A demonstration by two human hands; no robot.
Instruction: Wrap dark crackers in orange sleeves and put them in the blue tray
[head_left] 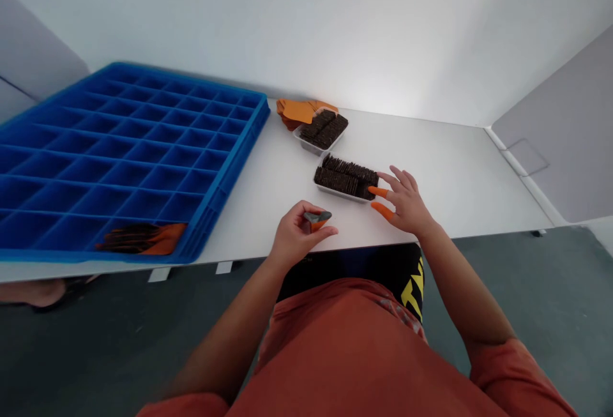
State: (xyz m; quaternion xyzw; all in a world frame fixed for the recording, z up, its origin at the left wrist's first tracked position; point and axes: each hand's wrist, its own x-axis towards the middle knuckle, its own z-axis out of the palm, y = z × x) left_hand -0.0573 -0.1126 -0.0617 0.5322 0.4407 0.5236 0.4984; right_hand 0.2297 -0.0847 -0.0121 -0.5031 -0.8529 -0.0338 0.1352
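Note:
In my left hand (297,233) is a small orange pouch (316,226), pinched between fingers and thumb; its dark grey side or mouth faces up. My right hand (403,205) reaches over the right end of a clear plastic container (340,195), fingers spread. Orange finger covers sit on its thumb and index finger. The index tip is at the dark brown thin pieces (341,177) standing in rows inside; whether it touches them I cannot tell. Behind it, a second clear container (313,147) holds more such dark pieces (325,127).
Flat orange pouches (297,111) lie piled behind the far container. At left stands a large blue compartment tray (211,212); its near right compartment holds several dark and orange pouches (165,239). The white table (454,168) meets a white wall (364,34). Someone's foot (45,292) shows below left.

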